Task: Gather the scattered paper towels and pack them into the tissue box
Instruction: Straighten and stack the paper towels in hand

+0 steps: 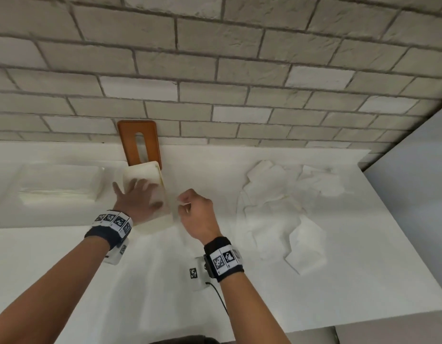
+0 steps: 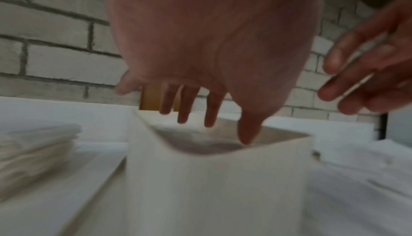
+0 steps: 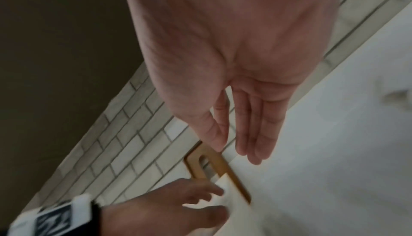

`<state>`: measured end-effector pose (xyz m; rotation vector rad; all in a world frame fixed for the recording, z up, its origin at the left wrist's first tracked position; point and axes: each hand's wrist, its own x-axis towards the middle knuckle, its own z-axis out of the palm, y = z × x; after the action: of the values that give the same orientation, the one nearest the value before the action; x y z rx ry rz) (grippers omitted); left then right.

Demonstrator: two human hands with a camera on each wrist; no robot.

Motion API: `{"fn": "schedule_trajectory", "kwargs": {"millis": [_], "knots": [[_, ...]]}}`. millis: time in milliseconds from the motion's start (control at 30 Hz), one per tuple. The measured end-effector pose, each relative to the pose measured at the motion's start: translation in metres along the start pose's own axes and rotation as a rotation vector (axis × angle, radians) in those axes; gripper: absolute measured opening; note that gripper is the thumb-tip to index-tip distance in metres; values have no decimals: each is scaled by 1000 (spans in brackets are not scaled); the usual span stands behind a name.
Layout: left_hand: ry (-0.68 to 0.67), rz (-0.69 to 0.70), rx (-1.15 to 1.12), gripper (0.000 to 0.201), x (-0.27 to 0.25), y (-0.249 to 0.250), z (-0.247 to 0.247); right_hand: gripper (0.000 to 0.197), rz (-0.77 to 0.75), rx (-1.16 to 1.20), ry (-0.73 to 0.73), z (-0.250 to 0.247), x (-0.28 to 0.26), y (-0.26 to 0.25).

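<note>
Now the left hand [image 1: 138, 198], fingers spread flat, rests over the open white tissue box [image 1: 150, 192] at bench [image 1: 165, 281] centre. Right hand [image 1: 197, 214] sits just beside the box at 3 o'clock, fingers loosely curled; can't tell if it holds anything. Scattered paper towels [image 1: 277, 209] lie further toward 3 o'clock; wooden lid [image 1: 139, 142] leans on the brick wall at 12.

I see a white countertop [image 1: 145, 281] running across my view, its back edge meeting a wall of pale grey bricks [image 1: 215, 70] that fills the whole 12 o'clock half. At about 3 o'clock a plain light grey panel [image 1: 413, 182] stands at the counter's end. In the right wrist view a dull brown surface [image 3: 55, 46] fills the 9 to 11 o'clock area.
</note>
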<state>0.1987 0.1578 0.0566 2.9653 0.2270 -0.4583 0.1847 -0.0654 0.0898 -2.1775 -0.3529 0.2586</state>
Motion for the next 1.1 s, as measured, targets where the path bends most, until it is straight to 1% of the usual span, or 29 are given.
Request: {"fn": "schedule_trajectory", "kwargs": {"millis": [33,67,133,167,200,267,333,367,400,433,467,500,533,567,600,633,700,733,767,800,833,867,933,967,1000,1033,1100], "knots": [[87,2,-20,60,-3,9,-1,18,3,6,41,-16,-9,13],[215,36,-80,53,-6,21,-2,18,2,13,88,-35,-18,27],[491,154,-264,36,-19,53,0,19,28,-15,196,-72,-37,63],[567,203,-340,27,-27,72,1,20,64,-47,258,-92,-46,83],[575,241,-388,18,-33,91,3,22,99,-79,333,-113,-55,105],[474,322,-446,6,-41,129,10,18,200,-122,487,-152,-70,148],[356,389,-490,6,-44,165,24,5,366,-140,590,-182,-79,178],[306,405,-500,7,-45,183,33,24,475,-172,612,-190,-81,191],[253,405,-507,7,-47,202,43,45,584,-207,571,-194,-81,203],[201,393,-511,7,-50,220,53,63,697,-231,489,-195,-81,212],[147,371,-508,7,-54,237,61,73,774,-252,389,-193,-80,222],[96,346,-498,8,-57,252,69,70,814,-253,302,-190,-80,226],[58,326,-488,10,-58,264,76,57,802,-230,252,-188,-79,232],[33,318,-485,11,-59,274,82,38,761,-216,239,-187,-80,233],[18,323,-489,11,-59,282,88,22,690,-216,260,-187,-83,232],[6,336,-500,11,-57,288,93,13,603,-224,297,-187,-86,228],[-6,337,-590,12,-55,298,99,14,414,-197,367,-186,-94,218],[-5,303,-691,15,-54,302,100,16,336,-130,382,-186,-100,210],[-3,244,-818,20,-53,305,98,19,294,-23,380,-184,-105,203],[-9,173,-943,27,-52,308,95,22,292,117,368,-184,-111,194],[-27,109,-1049,31,-52,310,91,20,322,299,351,-185,-117,184],[-57,62,-1135,34,-53,313,87,16,362,530,329,-185,-121,176],[-124,18,-1297,37,-57,317,74,36,402,954,267,-184,-125,169],[-152,11,-1374,39,-58,317,69,43,398,1112,259,-183,-125,168],[-173,3,-1444,42,-59,317,65,44,401,1198,263,-182,-123,169],[-185,-6,-1503,45,-59,315,61,42,410,1220,262,-179,-120,169],[-186,-20,-1577,50,-60,311,52,40,434,1155,258,-174,-113,170]]}}
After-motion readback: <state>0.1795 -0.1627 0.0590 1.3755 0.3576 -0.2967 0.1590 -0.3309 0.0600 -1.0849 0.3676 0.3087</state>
